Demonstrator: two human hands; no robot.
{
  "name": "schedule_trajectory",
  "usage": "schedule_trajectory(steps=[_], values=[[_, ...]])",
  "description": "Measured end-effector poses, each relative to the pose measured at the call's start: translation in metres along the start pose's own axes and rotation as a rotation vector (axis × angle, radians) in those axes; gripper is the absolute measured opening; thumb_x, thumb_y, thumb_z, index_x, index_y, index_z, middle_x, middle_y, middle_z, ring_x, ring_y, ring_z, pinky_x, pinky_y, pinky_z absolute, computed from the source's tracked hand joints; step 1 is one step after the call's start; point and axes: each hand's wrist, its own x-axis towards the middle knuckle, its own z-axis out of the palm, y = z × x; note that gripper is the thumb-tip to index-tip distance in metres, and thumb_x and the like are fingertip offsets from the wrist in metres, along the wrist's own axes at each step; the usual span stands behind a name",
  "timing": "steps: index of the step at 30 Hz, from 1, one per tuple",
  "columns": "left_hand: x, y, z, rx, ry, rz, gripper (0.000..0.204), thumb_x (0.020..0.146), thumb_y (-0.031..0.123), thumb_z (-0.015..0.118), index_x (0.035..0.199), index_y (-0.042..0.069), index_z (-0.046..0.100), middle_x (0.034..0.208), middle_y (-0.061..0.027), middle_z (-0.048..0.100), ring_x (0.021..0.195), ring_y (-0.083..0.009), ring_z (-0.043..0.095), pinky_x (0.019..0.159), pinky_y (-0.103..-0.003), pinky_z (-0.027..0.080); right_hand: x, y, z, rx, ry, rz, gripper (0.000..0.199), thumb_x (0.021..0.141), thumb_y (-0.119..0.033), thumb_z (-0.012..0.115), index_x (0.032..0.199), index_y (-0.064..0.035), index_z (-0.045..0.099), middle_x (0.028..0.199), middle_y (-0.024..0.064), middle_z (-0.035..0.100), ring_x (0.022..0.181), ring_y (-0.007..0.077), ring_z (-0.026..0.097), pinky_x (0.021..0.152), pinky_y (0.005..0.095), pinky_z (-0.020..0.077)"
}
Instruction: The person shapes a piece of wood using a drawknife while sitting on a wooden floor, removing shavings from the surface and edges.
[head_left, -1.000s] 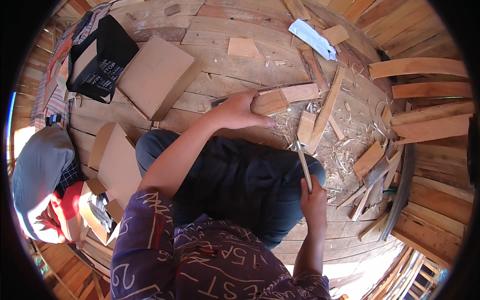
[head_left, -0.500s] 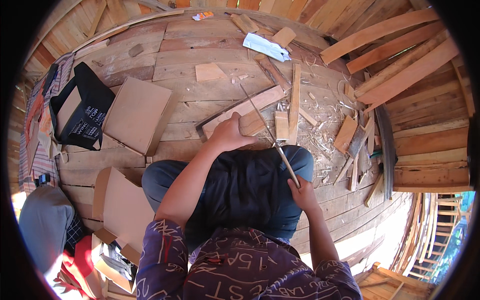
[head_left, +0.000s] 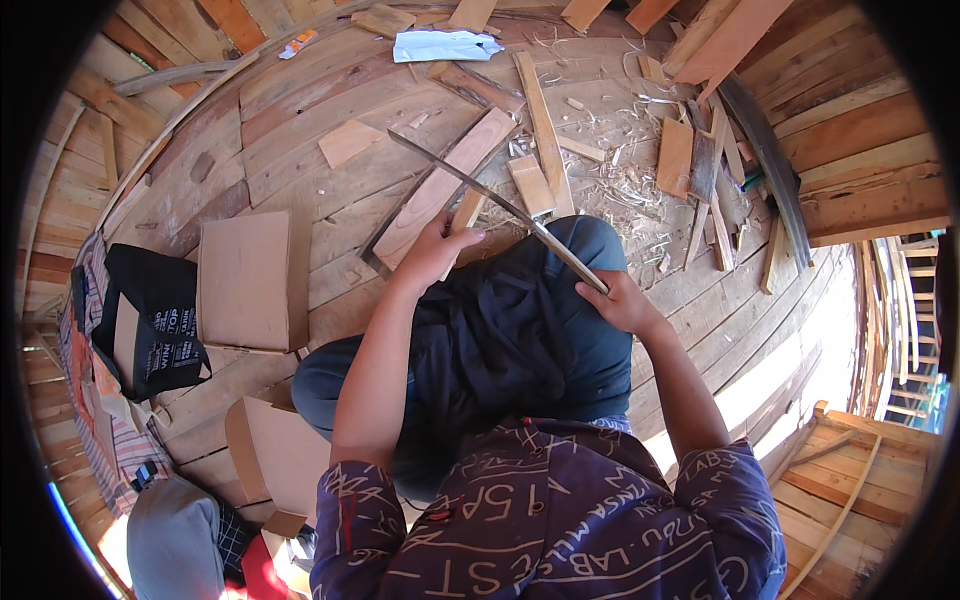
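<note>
My right hand (head_left: 620, 300) is closed around the long wooden handle of a knife (head_left: 470, 180). Its narrow dark blade points up and to the left, crossing above a wooden plank (head_left: 440, 195) on the floor. In my left hand (head_left: 435, 252) is a small pale wood piece (head_left: 467, 213), gripped between thumb and fingers in front of my lap. The blade passes close to the top of that piece; whether they touch I cannot tell. A short wood block (head_left: 530, 184) lies just right of the blade, beside a long narrow strip (head_left: 543, 125).
Shavings (head_left: 610, 185) litter the floor at right, near several offcuts (head_left: 675, 158). A cardboard box (head_left: 252, 280) and a black bag (head_left: 150, 320) stand at left. An open carton (head_left: 275, 450) is by my left knee. Far off lies a pale blue wrapper (head_left: 445, 46).
My view has turned, shifting the surroundings. The knife now slants further left, and the wood piece in my left hand has been turned from its broad face to a narrow edge.
</note>
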Motion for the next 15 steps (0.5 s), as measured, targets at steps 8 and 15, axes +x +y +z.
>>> schedule_trajectory(steps=[8, 15], values=[[-0.021, 0.032, 0.0, 0.815, 0.439, -0.008, 0.08, 0.069, 0.053, 0.075, 0.118, -0.005, 0.052, 0.106, -0.0242, 0.066, 0.098, -0.0363, 0.066, 0.083, -0.041, 0.05, 0.005, 0.005, 0.001, -0.004, -0.022, 0.035, 0.031, 0.092, -0.028, 0.064, 0.095, 0.0031, 0.066, 0.068, 0.0218, 0.059, 0.065, 0.0312, 0.062, 0.064, 0.0387, 0.0473], [-0.01, -0.004, -0.055, 0.108, -0.4, -0.468, 0.044, 0.085, 0.039, 0.065, 0.111, 0.007, 0.05, 0.076, 0.0006, 0.052, 0.063, -0.0107, 0.051, 0.059, -0.026, 0.043, 0.016, 0.003, -0.012, 0.323, -0.174, 0.317, 0.038, 0.093, -0.031, 0.065, 0.076, 0.0028, 0.058, 0.054, 0.0055, 0.052, 0.04, 0.0139, 0.052, 0.038, 0.0303, 0.0439]])
